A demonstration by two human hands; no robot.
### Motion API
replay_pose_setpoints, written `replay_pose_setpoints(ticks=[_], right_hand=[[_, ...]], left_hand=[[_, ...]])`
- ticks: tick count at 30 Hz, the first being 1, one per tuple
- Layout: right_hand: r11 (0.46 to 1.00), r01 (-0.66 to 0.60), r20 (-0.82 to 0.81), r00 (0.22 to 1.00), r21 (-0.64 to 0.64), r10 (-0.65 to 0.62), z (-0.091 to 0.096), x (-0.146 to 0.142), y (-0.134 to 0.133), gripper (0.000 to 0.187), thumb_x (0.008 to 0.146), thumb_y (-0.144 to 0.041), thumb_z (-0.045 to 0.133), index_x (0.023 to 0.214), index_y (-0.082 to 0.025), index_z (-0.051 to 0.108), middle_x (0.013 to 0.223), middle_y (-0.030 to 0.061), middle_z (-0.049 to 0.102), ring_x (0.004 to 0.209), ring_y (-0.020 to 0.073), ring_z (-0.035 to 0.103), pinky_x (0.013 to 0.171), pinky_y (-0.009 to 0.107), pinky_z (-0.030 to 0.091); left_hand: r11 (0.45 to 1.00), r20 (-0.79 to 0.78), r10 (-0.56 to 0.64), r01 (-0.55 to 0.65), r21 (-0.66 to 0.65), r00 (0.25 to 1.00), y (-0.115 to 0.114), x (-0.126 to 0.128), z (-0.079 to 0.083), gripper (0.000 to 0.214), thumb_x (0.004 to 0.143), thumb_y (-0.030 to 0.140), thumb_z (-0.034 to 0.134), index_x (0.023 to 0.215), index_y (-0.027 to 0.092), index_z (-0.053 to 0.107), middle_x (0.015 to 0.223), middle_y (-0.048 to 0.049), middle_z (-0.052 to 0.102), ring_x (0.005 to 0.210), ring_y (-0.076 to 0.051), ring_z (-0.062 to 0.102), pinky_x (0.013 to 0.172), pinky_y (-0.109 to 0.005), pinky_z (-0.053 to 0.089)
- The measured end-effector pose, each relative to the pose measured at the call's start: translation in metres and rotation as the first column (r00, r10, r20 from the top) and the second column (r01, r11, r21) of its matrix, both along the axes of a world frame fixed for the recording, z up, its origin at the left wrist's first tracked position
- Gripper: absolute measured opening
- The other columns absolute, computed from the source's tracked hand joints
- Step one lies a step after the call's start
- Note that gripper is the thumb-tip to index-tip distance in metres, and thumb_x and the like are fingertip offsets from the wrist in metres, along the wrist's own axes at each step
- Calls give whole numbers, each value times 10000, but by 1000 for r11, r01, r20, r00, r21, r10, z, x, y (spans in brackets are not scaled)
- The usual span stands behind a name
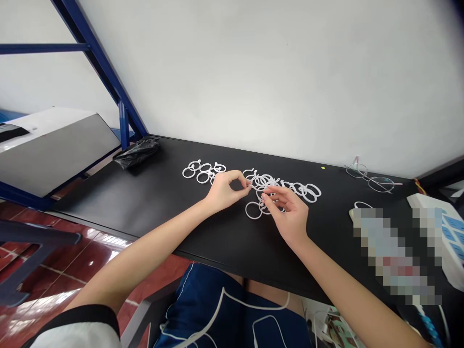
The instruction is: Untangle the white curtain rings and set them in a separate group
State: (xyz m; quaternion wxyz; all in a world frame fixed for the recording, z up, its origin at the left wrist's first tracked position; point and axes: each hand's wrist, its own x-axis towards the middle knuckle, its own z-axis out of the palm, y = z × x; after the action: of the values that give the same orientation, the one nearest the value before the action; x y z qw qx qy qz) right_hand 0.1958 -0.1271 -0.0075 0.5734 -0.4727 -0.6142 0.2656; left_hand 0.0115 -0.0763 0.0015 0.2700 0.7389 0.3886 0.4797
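Thin white plastic rings (253,217) with small knobs lie in a loose heap on the black tabletop in front of me. My left hand (230,190) is at the left side of this heap, its thumb and forefinger pinched on the edge of a white ring. Close by on the right, my right hand (288,208) has thumb and forefinger drawn together at a white ring, the other fingers curled. The overlapping rings make it hard to see which ring each hand has. Beyond my left hand lies a smaller group of white rings (189,172), partly hidden by it.
A crumpled black plastic bag (137,152) lies at the far left of the desk (145,203). Toward the right are eyeglasses (380,184), a blurred-out phone-like object (391,261) and a white power strip (449,246). A white cable (217,309) crosses my lap.
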Motion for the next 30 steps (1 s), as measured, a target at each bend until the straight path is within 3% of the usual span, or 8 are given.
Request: replay_pose_setpoints(ticks=[4, 8, 12, 18, 24, 30], right_hand=[[997, -4, 101, 995, 82, -5, -3, 1, 1, 165, 844, -250, 683, 1008, -242, 670, 956, 44, 713, 758, 168, 691, 590, 288, 582], [991, -14, 177, 984, 130, -9, -6, 2, 3, 183, 854, -254, 664, 1037, -254, 670, 860, 22, 663, 687, 149, 631, 587, 297, 580], [991, -34, 224, 975, 128, 4, -6, 3, 4, 207, 857, -259, 670, 1063, -256, 676, 781, -2, 625, 605, 130, 574, 586, 300, 562], [988, -125, 271, 958, 92, 97, -4, 2, 2, 159, 888, -258, 631, 1031, -251, 700, 764, 5, 630, 609, 138, 577, 560, 293, 541], [993, -92, 181, 980, 80, 77, -3, 1, 2, 95, 862, -293, 668, 940, -239, 685, 795, 16, 678, 647, 153, 639, 591, 303, 580], [995, -100, 19, 995, -13, 100, -4, 0, -1, 123, 851, -335, 689, 885, -234, 628, 818, 22, 672, 718, 172, 680, 597, 293, 609]], left_hand=[[999, 18, -37, 37, -4, 999, -1, 0, 1, 153, 787, 207, 704, 688, 168, 594, 806, -29, 747, 835, -180, 731, 800, -299, 551], [991, 75, -131, 133, -28, 989, -4, 2, 2, 159, 787, 234, 723, 707, 153, 613, 827, -57, 749, 794, -167, 718, 754, -290, 562], [973, 141, -202, 215, -85, 969, -7, 3, 3, 179, 771, 262, 751, 736, 139, 626, 856, -79, 747, 724, -143, 689, 652, -263, 554], [934, 257, -297, 335, -120, 920, -7, 4, 3, 234, 743, 269, 790, 762, 135, 599, 843, -73, 722, 810, -169, 706, 707, -288, 579], [927, 257, -328, 362, -96, 909, -2, 4, 0, 266, 700, 263, 820, 793, 148, 599, 935, -70, 668, 901, -173, 676, 771, -310, 582], [901, 113, -394, 407, -147, 912, -1, 1, 3, 444, 682, 267, 833, 1078, 192, 646, 1151, -105, 652, 1138, -235, 616, 948, -376, 533]])
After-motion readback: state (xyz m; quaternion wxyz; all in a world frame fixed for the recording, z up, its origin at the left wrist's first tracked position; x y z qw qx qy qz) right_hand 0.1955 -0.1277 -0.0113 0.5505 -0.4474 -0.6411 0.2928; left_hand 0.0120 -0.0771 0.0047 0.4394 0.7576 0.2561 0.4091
